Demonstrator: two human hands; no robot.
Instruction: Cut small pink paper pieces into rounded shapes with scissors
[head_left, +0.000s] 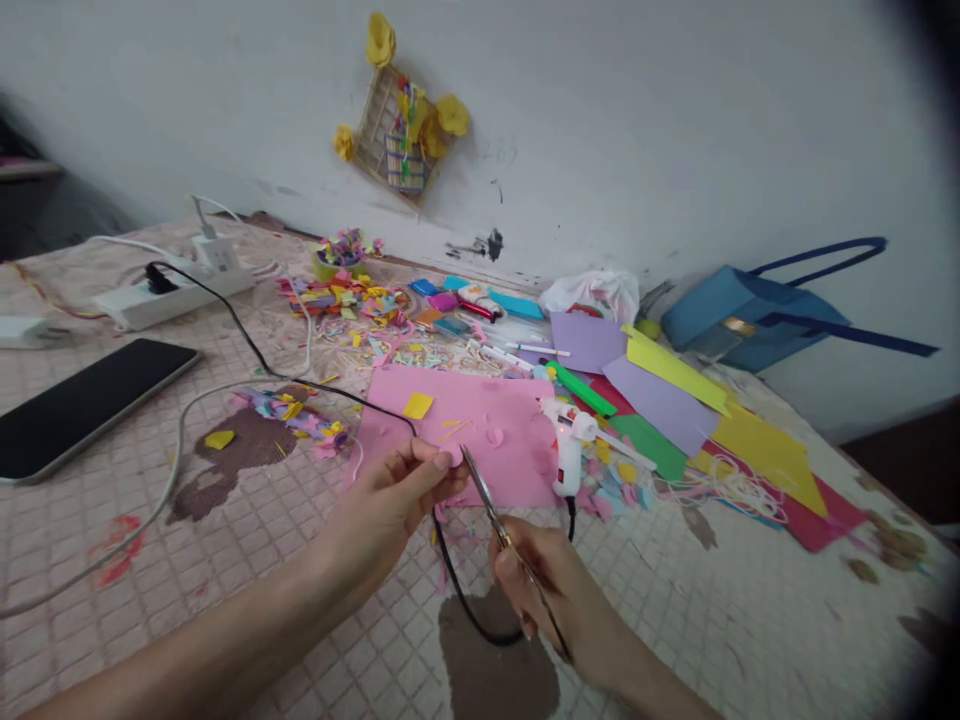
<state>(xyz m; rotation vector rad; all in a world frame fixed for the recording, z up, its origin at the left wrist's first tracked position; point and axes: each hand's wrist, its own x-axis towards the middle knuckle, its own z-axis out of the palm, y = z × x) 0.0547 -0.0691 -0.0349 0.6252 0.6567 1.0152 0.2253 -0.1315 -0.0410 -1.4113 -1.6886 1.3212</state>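
My left hand pinches a small pink paper piece between thumb and fingertips. In my right hand is a pair of scissors, its blades pointing up and left toward the pink piece. Both hands are over the near edge of a pink sheet. On that sheet lie a yellow paper square, thin yellow strips and small pink bits. A white glue gun rests at the sheet's right edge.
A black phone and a white power strip are at the left, with cables crossing the table. Paper scraps are piled behind. Coloured sheets and a blue bag are at the right.
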